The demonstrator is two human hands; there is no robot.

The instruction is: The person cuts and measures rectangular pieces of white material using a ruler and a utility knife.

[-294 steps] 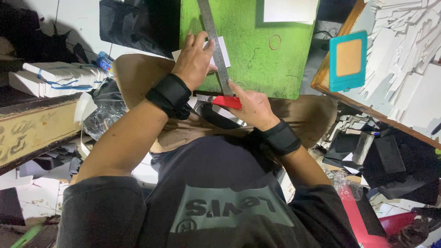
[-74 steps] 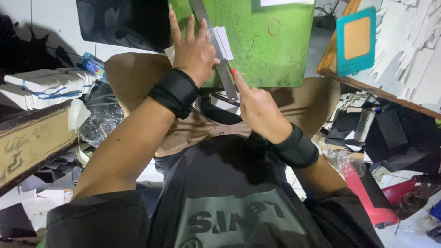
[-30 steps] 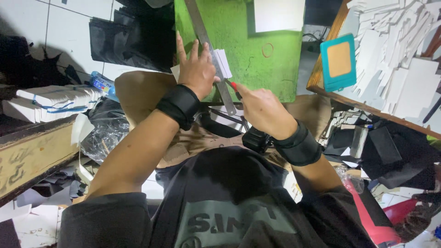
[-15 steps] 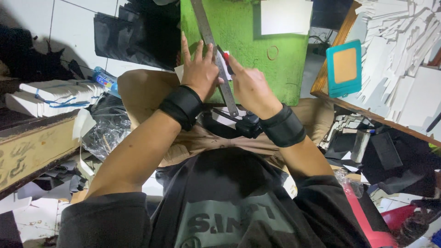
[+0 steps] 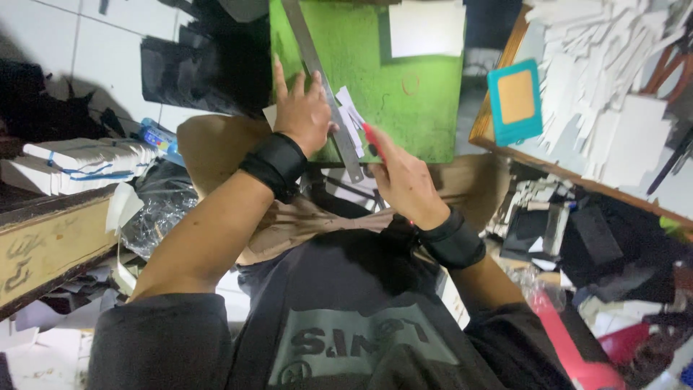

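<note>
Left hand [image 5: 303,112] lies flat with fingers spread, pressing a long grey metal ruler [image 5: 321,79] onto white paper strips [image 5: 350,123] on the green cutting mat [image 5: 404,94], the ruler running from eleven o'clock to five o'clock past its fingertips. Right hand [image 5: 404,177], at four o'clock of the strips, pinches a red-handled knife [image 5: 372,139] against the ruler's edge.

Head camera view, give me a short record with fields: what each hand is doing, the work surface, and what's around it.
Left hand: presses flat on a metal ruler
Right hand: grips a red-handled cutter beside the ruler's edge
Work surface: green cutting mat across the lap
Being cut: small white paper strips by the ruler
On mat: white sheet at far end
Right side: heap of white offcuts, teal card
</note>
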